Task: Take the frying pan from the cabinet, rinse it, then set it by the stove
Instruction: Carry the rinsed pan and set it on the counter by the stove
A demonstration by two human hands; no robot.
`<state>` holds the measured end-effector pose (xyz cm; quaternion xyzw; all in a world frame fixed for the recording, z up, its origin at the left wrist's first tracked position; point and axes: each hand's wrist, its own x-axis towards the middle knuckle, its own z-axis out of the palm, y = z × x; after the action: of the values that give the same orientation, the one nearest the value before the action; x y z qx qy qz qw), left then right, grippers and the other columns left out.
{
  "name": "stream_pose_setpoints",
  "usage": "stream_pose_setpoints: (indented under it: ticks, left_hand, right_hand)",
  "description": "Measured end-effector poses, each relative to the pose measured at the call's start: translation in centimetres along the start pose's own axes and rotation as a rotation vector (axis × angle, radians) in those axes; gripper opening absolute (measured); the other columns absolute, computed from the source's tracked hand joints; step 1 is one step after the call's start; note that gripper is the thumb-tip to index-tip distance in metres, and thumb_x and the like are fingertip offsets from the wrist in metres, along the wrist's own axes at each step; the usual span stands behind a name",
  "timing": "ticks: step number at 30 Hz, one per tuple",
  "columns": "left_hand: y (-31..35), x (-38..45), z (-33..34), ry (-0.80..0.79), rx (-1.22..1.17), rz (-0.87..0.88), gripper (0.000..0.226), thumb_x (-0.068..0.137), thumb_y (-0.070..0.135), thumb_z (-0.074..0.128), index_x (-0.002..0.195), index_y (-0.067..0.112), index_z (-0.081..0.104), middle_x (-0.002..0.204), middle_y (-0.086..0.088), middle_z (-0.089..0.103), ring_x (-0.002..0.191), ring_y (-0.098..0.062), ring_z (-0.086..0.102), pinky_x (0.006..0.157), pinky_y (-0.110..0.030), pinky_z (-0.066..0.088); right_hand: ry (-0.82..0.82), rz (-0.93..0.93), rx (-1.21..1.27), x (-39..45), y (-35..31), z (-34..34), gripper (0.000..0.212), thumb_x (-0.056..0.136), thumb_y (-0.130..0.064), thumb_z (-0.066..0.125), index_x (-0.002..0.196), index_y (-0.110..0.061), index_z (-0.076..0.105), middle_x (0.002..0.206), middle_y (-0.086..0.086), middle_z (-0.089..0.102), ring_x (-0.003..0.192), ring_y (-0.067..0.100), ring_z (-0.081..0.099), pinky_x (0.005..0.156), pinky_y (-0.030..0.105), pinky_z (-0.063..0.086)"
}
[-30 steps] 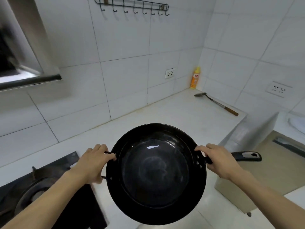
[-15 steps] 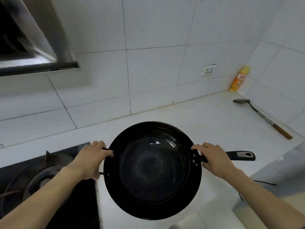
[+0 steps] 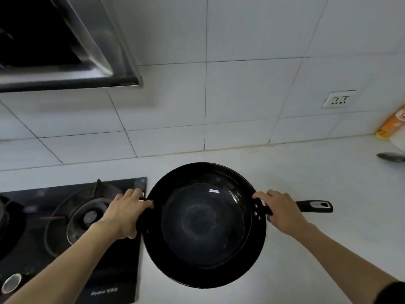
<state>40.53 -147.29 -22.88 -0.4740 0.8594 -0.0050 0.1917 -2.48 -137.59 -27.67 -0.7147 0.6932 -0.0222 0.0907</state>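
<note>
1. Right now, a round black frying pan (image 3: 205, 224), shiny and smooth inside, with a small bright spot of light near the top.
2. Deep in the middle, wide flat rim all round, three little silver dots on the right edge where the long handle (image 3: 313, 206) joins.
3. Long, black, straight handle, with a gray patch and a hole at the far end.
4. Held between both hands just above the white countertop (image 3: 317, 176), right beside the black stove (image 3: 65, 233), its left rim touching or just over the stove's edge.
5. Left hand (image 3: 125, 216) curled round a small loop handle on the pan's left side, thumb on the rim.
6. Right hand (image 3: 282, 212) wrapped round the long handle close to the rim, first finger stretched onto the edge.
7. Hands well apart, one on each side of the pan.
8. Stove flat, dark and glassy, with a round gray metal burner (image 3: 87, 216) and thin metal prongs around it.
9. White square wall tiles (image 3: 241, 93) behind, smooth, with thin dark lines between.
10. Shiny metal hood (image 3: 72, 69) up at top left.
11. White wall socket (image 3: 338, 99) at right, an orange bottle (image 3: 392, 126) below it, and a gray spoon-like tip (image 3: 391, 157) at the right edge.
</note>
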Motion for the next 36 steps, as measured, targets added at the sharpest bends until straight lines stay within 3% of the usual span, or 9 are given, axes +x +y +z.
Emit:
stream_pose_setpoints:
  ticks: [9, 15, 20, 26, 36]
  left_hand:
    - [-1.8, 2.0, 1.2, -0.034, -0.009, -0.008, 0.085, 0.053, 0.038, 0.074, 0.129, 0.048, 0.039, 0.124, 0.006, 0.036, 0.114, -0.019, 0.038, 0.091, -0.032, 0.040]
    - [-2.5, 4.2, 1.3, -0.054, 0.006, -0.009, 0.083, 0.055, 0.039, 0.074, 0.130, 0.050, 0.039, 0.125, 0.006, 0.036, 0.114, -0.017, 0.038, 0.089, -0.030, 0.039]
    - [-3.0, 5.6, 1.2, -0.081, 0.005, -0.013, 0.084, 0.056, 0.040, 0.075, 0.131, 0.049, 0.039, 0.130, 0.006, 0.034, 0.118, -0.017, 0.036, 0.093, -0.030, 0.038]
    - [-3.5, 6.4, 1.2, -0.109, 0.009, -0.026, 0.086, 0.056, 0.037, 0.076, 0.131, 0.048, 0.038, 0.134, 0.005, 0.033, 0.121, -0.018, 0.035, 0.094, -0.030, 0.037]
    - [-3.6, 6.9, 2.2, -0.115, 0.002, -0.025, 0.087, 0.057, 0.037, 0.077, 0.134, 0.047, 0.036, 0.137, 0.005, 0.031, 0.122, -0.018, 0.034, 0.095, -0.029, 0.038]
  right_hand:
    - [-0.032, -0.008, -0.007, 3.1, -0.6, 1.2, 0.070, 0.067, -0.009, 0.075, 0.123, -0.041, 0.048, 0.084, -0.015, 0.044, 0.081, 0.009, 0.051, 0.073, 0.026, 0.032]
    - [-0.041, -0.014, -0.017, 4.5, -0.2, 1.7, 0.070, 0.068, -0.009, 0.077, 0.125, -0.037, 0.048, 0.085, -0.014, 0.045, 0.077, 0.007, 0.044, 0.072, 0.026, 0.029]
    - [-0.033, -0.019, -0.006, 5.9, 0.0, 2.1, 0.070, 0.068, -0.008, 0.075, 0.126, -0.036, 0.049, 0.086, -0.013, 0.046, 0.081, 0.011, 0.052, 0.071, 0.027, 0.031]
    - [-0.040, -0.014, 0.010, 7.3, -0.2, 2.9, 0.070, 0.071, -0.006, 0.073, 0.128, -0.037, 0.047, 0.087, -0.012, 0.045, 0.078, 0.008, 0.042, 0.072, 0.027, 0.030]
    - [-0.047, 0.002, 0.040, 7.5, -0.1, 3.9, 0.067, 0.075, -0.008, 0.073, 0.129, -0.036, 0.046, 0.089, -0.011, 0.047, 0.084, 0.011, 0.048, 0.078, 0.028, 0.035]
